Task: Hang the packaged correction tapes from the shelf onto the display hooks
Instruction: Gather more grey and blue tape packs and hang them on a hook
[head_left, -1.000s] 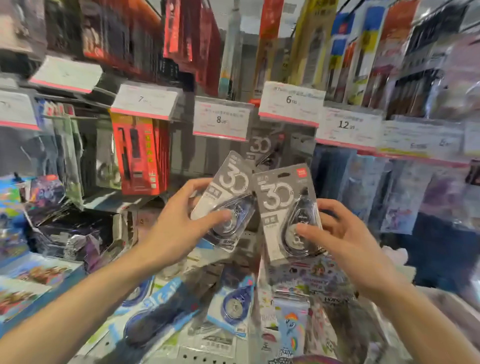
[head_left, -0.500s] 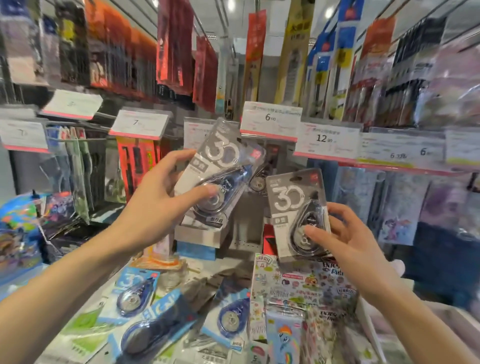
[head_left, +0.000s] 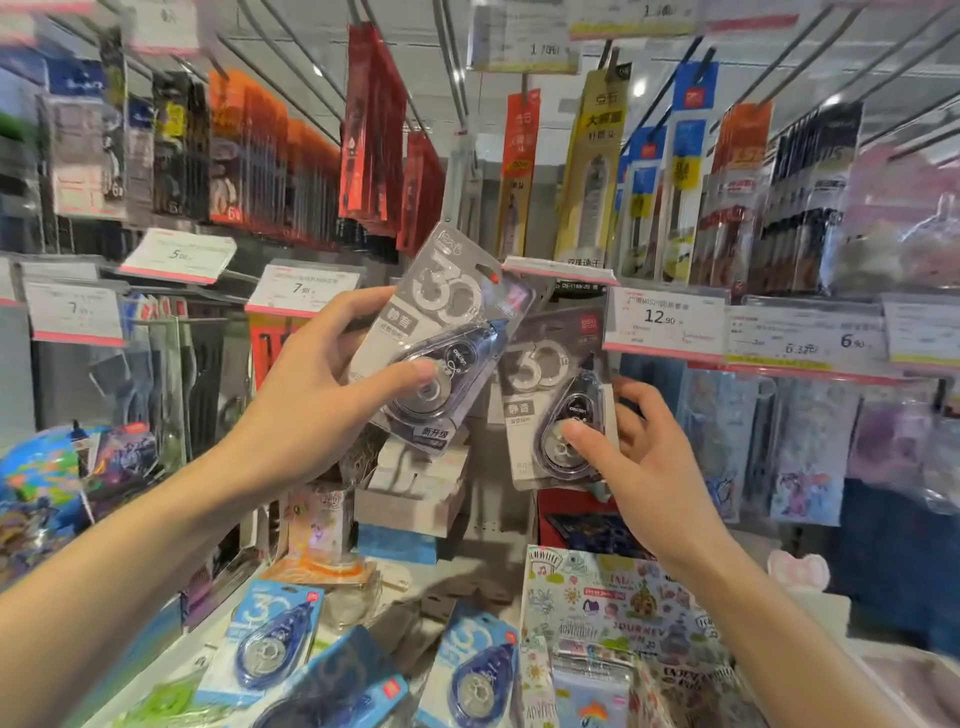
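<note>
My left hand (head_left: 317, 400) grips a grey packaged correction tape (head_left: 441, 332), tilted to the right and raised near the price tags, its top edge close to a hook. Lower and to the right, my right hand (head_left: 644, 462) holds a second grey packaged correction tape (head_left: 556, 400) upright, thumb on its blister. On the shelf below lie blue packaged correction tapes, one at the left (head_left: 270, 639) and one in the middle (head_left: 478, 675). Whether the left pack's hole touches the hook I cannot tell.
Price tags run across the rack, such as the 7.90 tag (head_left: 301, 288) and the 12.90 tag (head_left: 665, 322). Hanging pen packs (head_left: 374, 119) fill the upper hooks. A sticker book (head_left: 613, 603) lies at the lower right, a globe (head_left: 36, 483) at the left.
Both hands have risen with their packs. The left pack has moved up and right toward the hooks; the right pack followed upward, staying below it.
</note>
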